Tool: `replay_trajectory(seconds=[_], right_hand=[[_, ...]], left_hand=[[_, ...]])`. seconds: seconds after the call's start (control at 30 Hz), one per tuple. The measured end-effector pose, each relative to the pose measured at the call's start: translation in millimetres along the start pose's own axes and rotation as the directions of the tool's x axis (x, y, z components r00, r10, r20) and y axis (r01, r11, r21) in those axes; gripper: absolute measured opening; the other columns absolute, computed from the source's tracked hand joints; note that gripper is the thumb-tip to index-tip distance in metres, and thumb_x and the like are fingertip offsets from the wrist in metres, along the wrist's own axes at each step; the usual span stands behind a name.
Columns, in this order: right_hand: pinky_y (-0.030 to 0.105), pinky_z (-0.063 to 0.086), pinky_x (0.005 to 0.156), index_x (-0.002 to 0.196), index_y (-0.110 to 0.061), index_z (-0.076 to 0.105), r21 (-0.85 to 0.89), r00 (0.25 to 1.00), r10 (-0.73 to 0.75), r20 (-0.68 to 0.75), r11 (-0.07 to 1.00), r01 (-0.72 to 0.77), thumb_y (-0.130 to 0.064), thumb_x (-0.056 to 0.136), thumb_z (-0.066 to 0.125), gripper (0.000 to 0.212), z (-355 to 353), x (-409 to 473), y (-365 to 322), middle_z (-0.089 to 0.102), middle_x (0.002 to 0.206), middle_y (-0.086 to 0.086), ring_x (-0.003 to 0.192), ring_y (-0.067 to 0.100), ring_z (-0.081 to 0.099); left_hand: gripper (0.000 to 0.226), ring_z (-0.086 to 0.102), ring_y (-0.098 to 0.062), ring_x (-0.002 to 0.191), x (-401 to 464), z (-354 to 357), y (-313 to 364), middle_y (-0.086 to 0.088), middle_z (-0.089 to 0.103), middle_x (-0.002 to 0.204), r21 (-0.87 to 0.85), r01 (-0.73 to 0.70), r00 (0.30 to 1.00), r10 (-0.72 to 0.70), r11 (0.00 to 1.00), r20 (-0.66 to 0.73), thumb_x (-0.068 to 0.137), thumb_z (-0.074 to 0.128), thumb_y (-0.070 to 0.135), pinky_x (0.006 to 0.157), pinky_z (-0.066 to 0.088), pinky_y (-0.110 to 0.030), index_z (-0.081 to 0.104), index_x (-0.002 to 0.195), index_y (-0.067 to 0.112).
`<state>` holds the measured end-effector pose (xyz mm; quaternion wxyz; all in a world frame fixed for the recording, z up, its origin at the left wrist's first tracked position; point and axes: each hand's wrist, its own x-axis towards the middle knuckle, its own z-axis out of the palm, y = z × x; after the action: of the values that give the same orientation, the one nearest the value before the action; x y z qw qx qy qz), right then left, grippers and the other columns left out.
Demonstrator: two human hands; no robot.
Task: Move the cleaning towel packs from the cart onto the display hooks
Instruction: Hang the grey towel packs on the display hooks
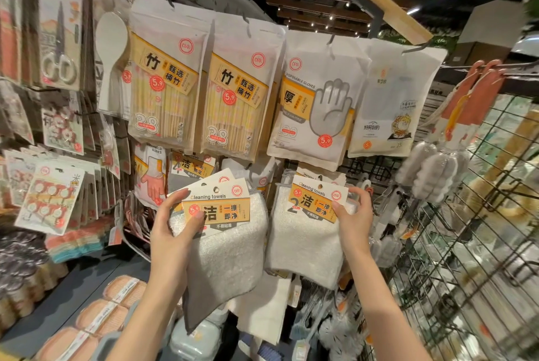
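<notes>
Now we see the left hand [175, 226] pinching a tilted "Cleaning towels" pack [224, 232], "5.9" and "CEO" on its card; the right hand [354, 215] pinches another pack [306, 229] beside it, below "DISPOSABLE GLOVES" [318, 104].

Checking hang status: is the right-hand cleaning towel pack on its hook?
Cannot tell: white cleaning towel pack sits at the display, right hand gripping it.
</notes>
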<state>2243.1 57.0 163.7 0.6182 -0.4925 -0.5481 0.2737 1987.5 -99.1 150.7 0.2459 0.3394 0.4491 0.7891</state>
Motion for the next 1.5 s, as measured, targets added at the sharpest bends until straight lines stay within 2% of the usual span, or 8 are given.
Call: replay_trajectory(seconds=[0.23, 0.5, 0.77, 0.93, 1.07, 1.23, 1.37, 1.5], right_hand=[[0.007, 0.037, 0.071, 0.117, -0.012, 0.053, -0.011, 0.999, 0.024, -0.036, 1.000, -0.025, 0.002, 0.081, 0.066, 0.040, 2, 8, 6, 0.055, 0.114, -0.001, 0.105, 0.012, 0.051], [0.038, 0.043, 0.092, 0.108, -0.018, 0.056, -0.147, 0.995, 0.011, -0.100, 0.989, -0.026, -0.002, 0.078, 0.070, 0.038, 18, 32, 16, 0.054, 0.111, 0.007, 0.105, 0.021, 0.050], [0.029, 0.041, 0.085, 0.110, -0.015, 0.056, -0.165, 0.989, 0.051, -0.140, 0.984, -0.074, -0.003, 0.079, 0.070, 0.037, 27, 45, 19, 0.045, 0.119, 0.011, 0.101, 0.021, 0.050], [0.024, 0.031, 0.074, 0.087, -0.015, 0.053, -0.206, 0.990, 0.010, -0.140, 0.978, -0.039, -0.002, 0.077, 0.070, 0.024, 29, 46, 19, 0.043, 0.102, 0.004, 0.097, 0.027, 0.050], [0.024, 0.034, 0.074, 0.086, -0.019, 0.055, -0.229, 0.993, 0.015, -0.118, 0.972, -0.042, -0.005, 0.077, 0.072, 0.023, 23, 46, 16, 0.040, 0.103, 0.001, 0.093, 0.023, 0.051], [0.029, 0.038, 0.081, 0.094, -0.022, 0.060, -0.248, 0.996, 0.026, -0.083, 0.968, -0.046, -0.013, 0.076, 0.074, 0.024, 13, 37, 7, 0.038, 0.111, 0.000, 0.101, 0.018, 0.047], [0.028, 0.032, 0.087, 0.096, -0.022, 0.061, -0.224, 0.998, -0.013, -0.069, 0.975, -0.003, -0.017, 0.078, 0.074, 0.023, 6, 18, -9, 0.039, 0.116, 0.003, 0.113, 0.018, 0.036], [0.025, 0.038, 0.093, 0.089, -0.031, 0.058, -0.096, 0.999, -0.051, -0.006, 0.994, 0.050, -0.016, 0.079, 0.073, 0.024, 9, -10, -35, 0.041, 0.115, 0.000, 0.108, 0.016, 0.045]], left_hand=[[0.040, 0.061, -0.016, 0.107, 1, 3, -4, 0.019, 0.059, 0.114, 0.015, 0.004, 1.000, -0.004, 1.000, 0.001, 0.087, 0.065, 0.005, 0.076, 0.049, -0.024, 0.061, 0.103, 0.042], [0.052, 0.046, 0.002, 0.124, 5, 4, -9, 0.037, 0.046, 0.124, 0.034, -0.025, 1.000, 0.025, 0.999, -0.009, 0.085, 0.068, 0.012, 0.092, 0.047, -0.032, 0.052, 0.119, 0.049], [0.054, 0.047, -0.001, 0.124, 9, 7, -3, 0.043, 0.048, 0.120, 0.060, -0.039, 0.999, 0.039, 0.997, 0.001, 0.083, 0.072, 0.013, 0.098, 0.047, -0.042, 0.054, 0.121, 0.046], [0.061, 0.040, 0.019, 0.119, 7, 9, 3, 0.039, 0.049, 0.120, 0.089, -0.068, 0.997, 0.069, 0.994, -0.016, 0.069, 0.080, 0.024, 0.102, 0.035, -0.025, 0.053, 0.122, 0.041], [0.058, 0.036, 0.031, 0.108, 5, 10, 5, 0.035, 0.048, 0.119, 0.083, -0.065, 0.998, 0.066, 0.994, -0.019, 0.077, 0.076, 0.010, 0.096, 0.032, -0.014, 0.052, 0.126, 0.033], [0.058, 0.041, 0.009, 0.121, 2, 13, 8, 0.035, 0.047, 0.120, 0.083, -0.045, 0.999, 0.047, 0.995, -0.019, 0.078, 0.074, 0.009, 0.099, 0.035, -0.019, 0.053, 0.129, 0.029], [0.059, 0.040, 0.026, 0.108, -2, 15, 10, 0.029, 0.049, 0.121, 0.081, -0.064, 0.998, 0.064, 0.995, 0.003, 0.078, 0.074, 0.007, 0.085, 0.035, 0.001, 0.052, 0.130, 0.025], [0.058, 0.038, 0.022, 0.113, -7, 17, 9, 0.032, 0.048, 0.123, 0.074, -0.021, 1.000, 0.020, 0.997, 0.018, 0.077, 0.076, 0.011, 0.104, 0.040, -0.034, 0.053, 0.126, 0.032]])
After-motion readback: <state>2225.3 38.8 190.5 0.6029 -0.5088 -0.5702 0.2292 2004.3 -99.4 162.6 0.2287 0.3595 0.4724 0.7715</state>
